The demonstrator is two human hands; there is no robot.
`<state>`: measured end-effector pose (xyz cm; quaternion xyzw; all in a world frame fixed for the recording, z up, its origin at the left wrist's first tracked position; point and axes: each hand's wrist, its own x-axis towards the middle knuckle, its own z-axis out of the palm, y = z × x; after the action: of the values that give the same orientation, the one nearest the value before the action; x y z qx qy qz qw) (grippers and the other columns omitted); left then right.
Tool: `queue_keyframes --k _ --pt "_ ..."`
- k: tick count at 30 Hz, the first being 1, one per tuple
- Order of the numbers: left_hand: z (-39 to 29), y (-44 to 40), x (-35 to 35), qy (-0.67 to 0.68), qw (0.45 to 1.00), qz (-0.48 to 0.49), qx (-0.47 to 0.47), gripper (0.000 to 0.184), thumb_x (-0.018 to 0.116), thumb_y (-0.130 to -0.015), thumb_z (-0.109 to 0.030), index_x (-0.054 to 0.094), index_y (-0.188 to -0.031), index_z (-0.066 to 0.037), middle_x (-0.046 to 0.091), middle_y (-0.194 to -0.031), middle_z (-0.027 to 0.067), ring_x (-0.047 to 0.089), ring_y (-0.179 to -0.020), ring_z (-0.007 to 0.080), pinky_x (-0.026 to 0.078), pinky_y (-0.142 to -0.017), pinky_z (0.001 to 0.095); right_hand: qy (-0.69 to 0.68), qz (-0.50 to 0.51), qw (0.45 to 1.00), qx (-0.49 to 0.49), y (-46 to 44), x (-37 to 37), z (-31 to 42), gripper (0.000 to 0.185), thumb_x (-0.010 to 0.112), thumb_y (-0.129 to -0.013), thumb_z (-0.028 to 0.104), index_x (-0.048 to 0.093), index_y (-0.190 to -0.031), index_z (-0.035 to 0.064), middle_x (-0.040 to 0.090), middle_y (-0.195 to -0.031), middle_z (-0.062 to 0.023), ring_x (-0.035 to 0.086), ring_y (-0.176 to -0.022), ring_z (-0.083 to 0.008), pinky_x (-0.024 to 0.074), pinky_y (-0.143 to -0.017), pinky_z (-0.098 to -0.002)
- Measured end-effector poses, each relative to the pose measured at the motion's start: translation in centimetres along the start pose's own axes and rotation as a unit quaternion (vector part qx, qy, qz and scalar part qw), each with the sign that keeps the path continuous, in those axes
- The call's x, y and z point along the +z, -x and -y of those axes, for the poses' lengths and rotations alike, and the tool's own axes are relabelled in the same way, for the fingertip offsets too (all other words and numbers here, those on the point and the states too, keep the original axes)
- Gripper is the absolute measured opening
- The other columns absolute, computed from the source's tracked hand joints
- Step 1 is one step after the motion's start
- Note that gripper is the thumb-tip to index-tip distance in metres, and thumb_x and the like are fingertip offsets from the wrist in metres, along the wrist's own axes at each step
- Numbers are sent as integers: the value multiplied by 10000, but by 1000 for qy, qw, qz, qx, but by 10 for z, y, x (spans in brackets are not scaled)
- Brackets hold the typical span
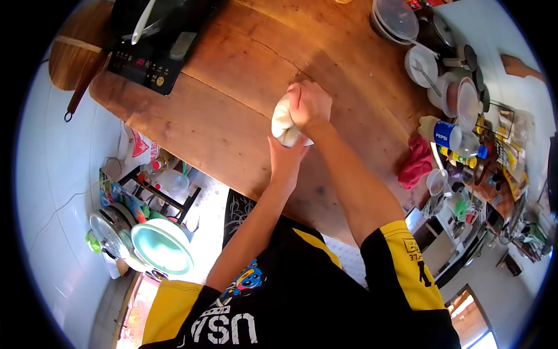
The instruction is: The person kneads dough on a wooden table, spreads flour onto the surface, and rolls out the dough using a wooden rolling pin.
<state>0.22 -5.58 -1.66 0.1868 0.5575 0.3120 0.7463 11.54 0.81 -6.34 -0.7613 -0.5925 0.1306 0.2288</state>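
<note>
- Pale dough [281, 121]: over the middle of the wooden counter [232, 93], folded, in contact with both hands.
- Right hand [312, 106]: gripping the dough from its right side, fingers curled over the top.
- Left hand [286, 152]: against the near end of the dough; fingers mostly hidden, degree of closure cannot be told.
- Dark pan [165, 23]: far left, on the black cooktop [142, 67]; a white-handled utensil [142, 23] lies across it. Other contents not discernible.
- Lidded bowl [396, 18]: far right, translucent cover; contents unclear.
- White bowl [414, 58]: just nearer than the lidded bowl, holds a spoon [427, 77].
- Pale tubs [467, 103]: grouped beside the white bowl; contents cannot be told.
- Pepsi bottle [447, 135]: right side, blue cap pointing right; fill level unclear.
- Red cloth [415, 164]: near the bottle, at the counter's right side.
- Green basin [163, 246]: near left, off the counter, pale interior, no contents visible.
- Pot with glass lid [109, 231]: just left of the basin; interior not readable.
</note>
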Motion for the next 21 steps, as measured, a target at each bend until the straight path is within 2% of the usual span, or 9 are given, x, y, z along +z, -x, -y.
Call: queue_keyframes --k 4,6,11,12,14,15,17,20,21 --pt "-21 -5 -13 -43 998 -7 48 377 678 -933 -48 517 -1274 -50 590 -1256 159 657 -1082 274 613 -827 446 31 114 973 199 7 -24 6 398 398 -1014 340 714 -980 101 702 -1035 -129 634 -1017 -366 512 -849 -512" --pt "-52 9 -12 -519 843 32 137 380 634 -914 -35 484 -1262 -9 580 -1235 246 692 -1033 361 611 -829 398 38 178 944 276 10 -43 8 446 370 -1031 368 725 -1022 98 707 -1091 -131 627 -1082 -368 506 -905 -518" --pt "-16 4 -8 -565 800 45 195 608 638 -871 -11 363 -1413 17 556 -1296 243 663 -1020 422 588 -831 432 20 151 919 364 4 -48 48 531 353 -1026 431 719 -1000 47 722 -1054 -162 625 -1090 -405 504 -901 -492" --pt "-8 3 -10 -549 810 48 200 664 645 -861 -5 333 -1447 14 556 -1298 237 662 -1017 419 588 -835 432 20 153 917 368 12 -45 43 531 353 -1026 431 719 -1000 47 722 -1054 -162 625 -1090 -405 504 -901 -492" --pt "-19 16 -23 -631 718 56 287 697 679 -856 -13 331 -1460 10 560 -1280 230 667 -1071 342 593 -852 387 39 58 984 163 39 -34 27 424 455 -987 405 723 -949 79 713 -982 -118 624 -1023 -370 488 -889 -492" --pt "-14 18 -29 -631 719 55 287 697 679 -856 -13 331 -1460 10 560 -1280 230 667 -1071 342 593 -852 387 39 59 984 162 44 -25 18 424 455 -987 405 723 -949 79 713 -982 -118 624 -1023 -370 488 -889 -492" --pt "6 8 -43 -371 910 44 182 716 704 -867 -21 321 -1471 7 549 -1325 189 648 -1128 272 584 -893 377 0 -74 996 -57 44 -6 1 303 533 -941 337 709 -883 98 688 -945 -119 620 -882 -348 483 -794 -534" --pt "16 -23 -42 -200 978 60 -18 693 716 -883 -27 338 -1463 1 523 -1351 152 606 -1176 232 580 -947 381 39 -10 999 -22 2 3 -11 270 544 -944 296 702 -835 105 690 -881 -118 635 -774 -342 500 -741 -525" --pt "8 -9 -12 -19 998 49 18 576 678 -915 -20 408 -1423 4 539 -1325 144 622 -1127 237 593 -931 410 37 -2 999 -17 2 1 -8 270 544 -944 296 702 -835 105 690 -881 -118 635 -774 -342 500 -741 -525"
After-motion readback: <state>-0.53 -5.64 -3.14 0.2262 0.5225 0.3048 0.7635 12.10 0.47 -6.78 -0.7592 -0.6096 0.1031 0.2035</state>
